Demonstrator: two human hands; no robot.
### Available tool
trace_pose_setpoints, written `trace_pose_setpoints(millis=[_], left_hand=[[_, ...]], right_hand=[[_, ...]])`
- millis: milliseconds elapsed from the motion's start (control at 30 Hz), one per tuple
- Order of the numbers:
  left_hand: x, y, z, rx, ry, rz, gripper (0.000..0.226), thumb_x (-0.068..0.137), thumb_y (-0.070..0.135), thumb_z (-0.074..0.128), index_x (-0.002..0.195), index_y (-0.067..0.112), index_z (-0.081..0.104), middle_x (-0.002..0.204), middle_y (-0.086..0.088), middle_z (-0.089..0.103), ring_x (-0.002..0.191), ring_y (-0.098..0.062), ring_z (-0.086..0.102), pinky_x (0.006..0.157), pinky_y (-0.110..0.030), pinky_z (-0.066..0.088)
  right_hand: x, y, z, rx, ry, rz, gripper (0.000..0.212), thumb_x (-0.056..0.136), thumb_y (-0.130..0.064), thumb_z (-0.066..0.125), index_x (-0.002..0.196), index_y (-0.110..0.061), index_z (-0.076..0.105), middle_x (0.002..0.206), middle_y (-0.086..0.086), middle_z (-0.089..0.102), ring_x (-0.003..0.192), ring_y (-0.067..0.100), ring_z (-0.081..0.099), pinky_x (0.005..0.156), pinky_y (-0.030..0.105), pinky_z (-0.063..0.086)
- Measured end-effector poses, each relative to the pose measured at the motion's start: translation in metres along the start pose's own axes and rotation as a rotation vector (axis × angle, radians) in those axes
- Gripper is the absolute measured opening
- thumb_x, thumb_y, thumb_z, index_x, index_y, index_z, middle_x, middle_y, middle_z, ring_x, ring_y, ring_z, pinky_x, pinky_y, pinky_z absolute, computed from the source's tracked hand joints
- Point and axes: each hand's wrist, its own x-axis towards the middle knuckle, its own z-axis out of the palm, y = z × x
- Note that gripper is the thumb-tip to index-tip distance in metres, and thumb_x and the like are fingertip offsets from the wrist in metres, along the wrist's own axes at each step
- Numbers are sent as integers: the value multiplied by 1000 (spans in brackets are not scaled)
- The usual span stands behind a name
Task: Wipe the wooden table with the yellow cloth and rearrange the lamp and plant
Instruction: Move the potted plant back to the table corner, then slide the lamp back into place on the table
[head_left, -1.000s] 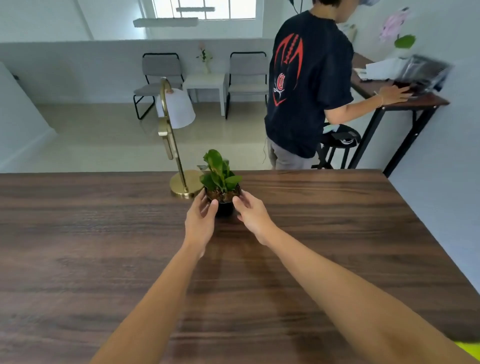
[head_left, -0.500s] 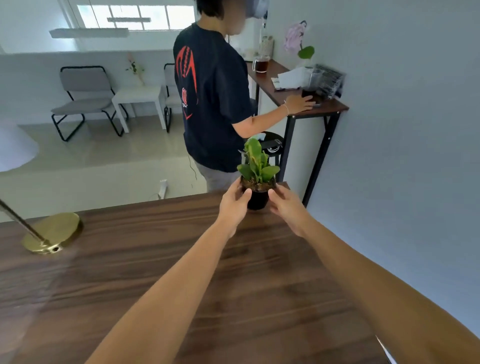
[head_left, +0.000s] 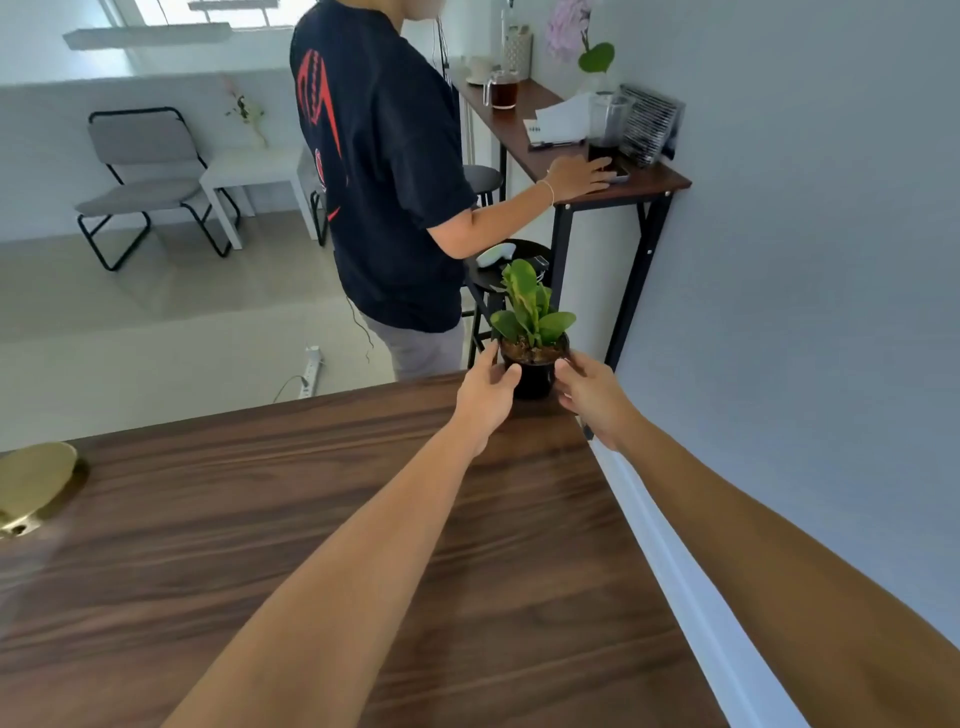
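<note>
A small green plant in a black pot stands at the far right corner of the dark wooden table. My left hand grips the pot's left side with the thumb on its rim. My right hand holds its right side. Whether the pot rests on the wood or hovers just above it, I cannot tell. Only the round brass base of the lamp shows, at the left edge of the table. The yellow cloth is out of view.
A grey wall runs along the table's right edge. A person in a dark T-shirt stands just beyond the far edge, one hand on a narrow high desk with cups and papers. A stool, a chair and a white side table stand farther back.
Both hands carried the plant from beside the lamp at the table's middle to the far right corner. The view swung right, so the lamp's shade and stem left the frame.
</note>
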Motion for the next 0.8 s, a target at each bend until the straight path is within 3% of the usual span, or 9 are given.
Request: trace_pose_setpoints(millis=[67, 133, 200, 267, 400, 600, 700, 800], left_hand=[[-9, -4, -10, 3, 20, -29, 59, 95, 32, 49, 148, 30, 23, 141, -2, 48, 129, -20, 44, 107, -35, 36], [-22, -9, -29, 4, 63, -58, 59, 95, 34, 50, 147, 28, 25, 142, -3, 46, 129, -19, 43, 106, -34, 36], [-39, -16, -56, -14, 116, -58, 56, 94, 33, 51, 146, 26, 30, 141, -3, 46, 125, -16, 46, 104, -33, 38], [-60, -24, -92, -28, 185, -48, 52, 94, 32, 51, 143, 24, 35, 139, -2, 49, 121, -14, 49, 103, -31, 41], [-103, -51, -182, -8, 363, -6, 41, 94, 29, 53, 134, 21, 47, 128, 0, 57, 114, -12, 55, 103, -30, 43], [-175, -102, -341, 175, 709, 27, 29, 94, 22, 52, 121, 14, 57, 116, -1, 63, 104, -11, 57, 90, -20, 39], [-197, -130, -404, 272, 826, -36, 30, 93, 21, 52, 122, 11, 56, 121, -8, 59, 112, -22, 55, 93, -25, 37], [-202, -148, -441, 350, 794, -62, 43, 93, 24, 53, 133, 9, 46, 137, -9, 47, 126, -24, 45, 106, -32, 34]], right_hand=[[0, 10, 8, -19, 73, 16, 36, 101, -36, 43, 134, -25, 51, 113, -3, 61, 108, 18, 55, 109, 49, 41], [-8, 18, 20, -46, 255, 63, 47, 99, -40, 43, 143, -23, 42, 131, 4, 58, 120, 24, 55, 107, 50, 43], [-24, 19, 39, -82, 408, 48, 38, 100, -37, 42, 133, -20, 49, 123, 8, 61, 112, 28, 59, 99, 50, 47], [-42, 15, 64, -120, 440, -20, 28, 101, -31, 42, 121, -16, 55, 111, 7, 64, 103, 27, 60, 94, 46, 48], [-69, -5, 132, -214, 330, -127, 23, 100, -24, 46, 110, -13, 63, 100, 4, 64, 96, 24, 59, 82, 32, 38], [-100, -48, 280, -286, 84, -213, 16, 97, -23, 53, 89, -17, 66, 85, 0, 69, 88, 22, 64, 85, 39, 50], [-114, -65, 353, -325, -73, -242, 16, 96, -21, 55, 88, -17, 68, 83, -1, 70, 85, 18, 65, 82, 34, 49], [-116, -79, 416, -400, -196, -284, 18, 96, -21, 54, 90, -17, 70, 88, 0, 73, 91, 18, 64, 83, 30, 43]])
